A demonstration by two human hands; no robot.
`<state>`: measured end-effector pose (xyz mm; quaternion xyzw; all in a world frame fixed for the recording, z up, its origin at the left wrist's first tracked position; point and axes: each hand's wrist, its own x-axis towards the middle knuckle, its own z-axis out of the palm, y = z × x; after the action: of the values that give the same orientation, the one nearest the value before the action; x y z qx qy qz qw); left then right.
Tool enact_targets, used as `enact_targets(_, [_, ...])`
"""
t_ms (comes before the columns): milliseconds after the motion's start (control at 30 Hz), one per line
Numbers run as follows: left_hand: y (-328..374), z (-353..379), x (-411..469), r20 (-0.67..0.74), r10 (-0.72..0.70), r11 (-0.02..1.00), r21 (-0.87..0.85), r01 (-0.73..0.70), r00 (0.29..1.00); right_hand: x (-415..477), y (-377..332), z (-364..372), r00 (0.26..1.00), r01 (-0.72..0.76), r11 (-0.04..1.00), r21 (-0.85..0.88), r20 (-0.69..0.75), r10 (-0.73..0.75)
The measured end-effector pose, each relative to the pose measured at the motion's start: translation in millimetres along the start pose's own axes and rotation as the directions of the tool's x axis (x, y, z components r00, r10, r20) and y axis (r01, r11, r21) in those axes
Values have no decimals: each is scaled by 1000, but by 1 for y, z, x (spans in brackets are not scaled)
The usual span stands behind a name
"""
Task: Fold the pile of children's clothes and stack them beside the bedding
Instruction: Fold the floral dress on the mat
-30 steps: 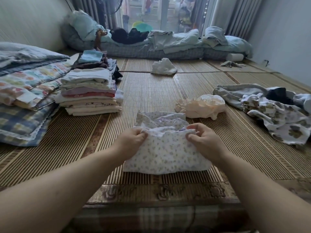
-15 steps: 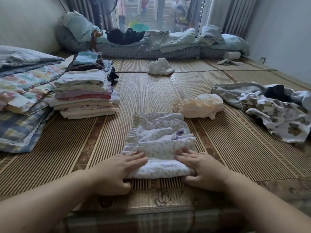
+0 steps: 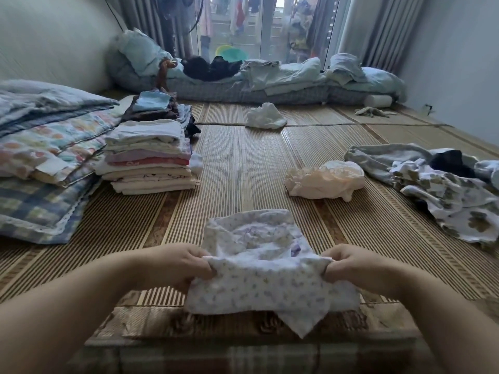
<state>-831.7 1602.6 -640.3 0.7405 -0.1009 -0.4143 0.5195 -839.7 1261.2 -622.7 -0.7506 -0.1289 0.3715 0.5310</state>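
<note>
at the mat's near edge: floral garment pinched at both ends, mid-fold

at the near edge of the bamboo mat (image 3: 243,163) the small floral garment (image 3: 270,290) lies partly on the weave, with its nearer half lifted. the left hand (image 3: 186,265) and the right hand (image 3: 348,268) each hold one end of the raised fold line. fingers are curled and thumbs pressed down, so both hands are closed tight on cloth rather than resting flat. holding the two ends apart keeps the fabric taut and the crease straight, which looks like the reason for the wide, even spacing. a loose corner hangs down toward the mat's border. my reading is that one fold is in hand and the piece is not yet ready to move. the folded stack (image 3: 148,157) sits toward the mat's left edge, just beside the bedding (image 3: 46,147), where this piece should go. an unfolded pile (image 3: 445,193) lies at the right edge, with a cream garment (image 3: 324,179) near the middle.
</note>
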Motion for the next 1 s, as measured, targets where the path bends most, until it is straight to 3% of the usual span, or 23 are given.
enact_targets(67, [7,-8,-3,16,-58,997,-42,59,998,2,-11,-5,998,41,999,36,-40,-40])
enact_targets(133, [15,-16,1,-55,-67,994,-88,62,996,15,-18,-10,977,82,996,37,-201,-73])
enact_targets(300, [19,-31,28,-408,-90,989,-146,32,909,69,-19,-18,793,184,979,92,-602,-92])
enact_targets(467, [15,-39,53,-603,-181,966,-258,25,777,114,-12,-19,657,236,953,188,-754,-14])
enact_targets(533, [15,-42,59,-674,-136,990,-78,114,726,118,-11,-17,634,170,980,101,-773,-30])
enact_targets(600, [13,-42,61,-736,-10,934,234,269,677,117,-9,-12,641,50,995,-85,-762,-97])
enact_targets(633, [12,-40,62,-747,15,903,296,312,665,116,-9,-9,645,-8,977,-211,-748,-156])
enact_targets(700, [11,-37,63,-731,9,890,317,327,683,113,-10,3,673,-85,872,-482,-673,-307])
enact_targets(767, [12,-30,62,-682,95,826,460,325,725,112,-13,19,770,-87,714,-694,-502,-394])
enact_targets(867, [9,-18,63,-479,188,690,686,232,857,117,-8,33,918,-59,549,-834,-261,-298])
enact_targets(933, [0,-12,64,-368,109,577,780,242,923,119,4,29,948,-152,469,-870,-262,-178])
enact_targets(1000, [-10,-10,64,-368,37,531,795,294,929,116,14,17,932,-282,482,-830,-356,-68])
